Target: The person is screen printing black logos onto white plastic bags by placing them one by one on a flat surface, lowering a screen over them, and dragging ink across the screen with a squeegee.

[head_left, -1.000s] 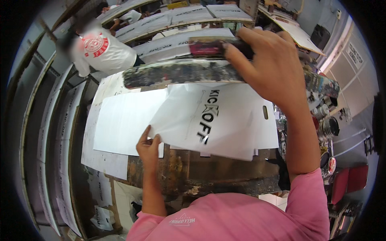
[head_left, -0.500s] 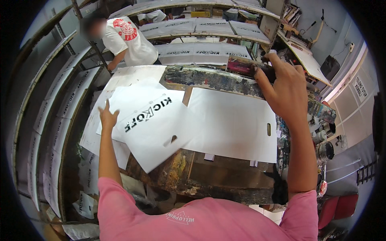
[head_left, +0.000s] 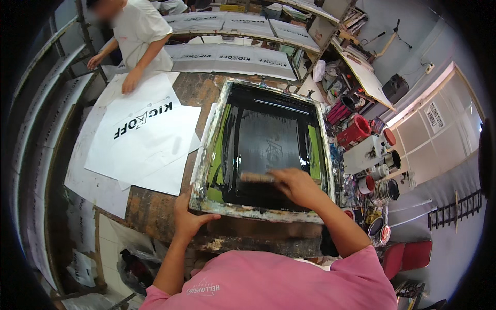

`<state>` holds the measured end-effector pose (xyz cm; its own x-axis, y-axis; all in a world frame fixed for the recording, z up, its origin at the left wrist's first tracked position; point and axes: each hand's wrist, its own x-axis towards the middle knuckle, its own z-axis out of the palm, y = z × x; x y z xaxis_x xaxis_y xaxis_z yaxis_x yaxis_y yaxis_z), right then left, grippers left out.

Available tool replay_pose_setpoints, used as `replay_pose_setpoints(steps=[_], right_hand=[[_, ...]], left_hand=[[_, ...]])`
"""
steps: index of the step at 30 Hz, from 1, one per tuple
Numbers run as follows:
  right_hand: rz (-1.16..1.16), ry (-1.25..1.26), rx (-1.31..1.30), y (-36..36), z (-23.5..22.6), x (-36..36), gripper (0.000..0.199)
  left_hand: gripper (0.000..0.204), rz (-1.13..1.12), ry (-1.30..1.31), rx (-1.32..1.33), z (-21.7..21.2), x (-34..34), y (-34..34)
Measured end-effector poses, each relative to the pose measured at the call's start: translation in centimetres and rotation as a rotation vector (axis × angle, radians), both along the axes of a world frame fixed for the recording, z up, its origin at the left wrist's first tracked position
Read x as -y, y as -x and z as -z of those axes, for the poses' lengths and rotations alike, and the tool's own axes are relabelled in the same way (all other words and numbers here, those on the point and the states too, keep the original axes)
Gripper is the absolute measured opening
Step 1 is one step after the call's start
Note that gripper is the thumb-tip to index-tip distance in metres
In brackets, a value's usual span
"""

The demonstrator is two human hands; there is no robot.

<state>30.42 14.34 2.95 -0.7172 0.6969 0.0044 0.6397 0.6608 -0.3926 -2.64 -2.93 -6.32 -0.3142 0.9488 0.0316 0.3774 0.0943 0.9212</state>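
Note:
A silk-screen frame [head_left: 326, 155] with paint-crusted edges lies flat before me, its mesh coated in wet black ink with green strips at the sides. My right hand [head_left: 299, 190] grips a wooden-handled squeegee [head_left: 256, 177], blurred by motion, over the near half of the mesh. My left hand [head_left: 190, 217] holds the frame's near-left corner, thumb along the near edge. White bags with black print [head_left: 150, 150] lie overlapped on a pale board to the left. Under the frame's left side, a white edge [head_left: 206, 124] peeks out; the rest is hidden.
At the far left a co-worker's hand [head_left: 133, 81] touches the printed bags. Racks [head_left: 248, 36] of printed bags stand behind and along the left. Ink tins and a red bucket [head_left: 354, 130] crowd the right side. A red chair [head_left: 408, 257] stands at lower right.
The screen frame now lies down where the blank white bag was. My right hand has come down onto the mesh with a squeegee; my left has moved from the bags to the frame. The co-worker has turned.

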Motion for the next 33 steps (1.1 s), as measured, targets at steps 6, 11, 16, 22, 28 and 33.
replay_pose_setpoints(steps=[6,11,16,22,28,33], right_hand=[[0.029,-0.424,-0.085,2.4,7.0,-17.5,0.046],[0.065,-0.454,-0.029,5.1,9.7,-27.2,0.038],[0.187,-0.581,0.093,6.7,11.2,-23.7,0.045],[0.129,-0.466,-0.011,4.7,11.3,-11.1,0.048],[0.120,-0.302,0.045,2.8,9.3,3.9,0.060],[0.105,-0.109,0.079,2.9,6.4,7.7,0.046]], left_hand=[[0.122,-0.035,-0.092,-0.384,4.7,0.7,0.7],[0.123,0.002,-0.001,-0.495,3.4,0.4,0.8],[0.122,0.001,-0.022,-0.518,4.1,0.3,0.9],[0.106,-0.026,0.009,-0.461,4.3,0.4,0.8],[0.104,-0.004,-0.022,-0.511,3.4,0.2,0.3],[0.098,-0.020,-0.013,-0.467,3.5,0.6,0.4]])
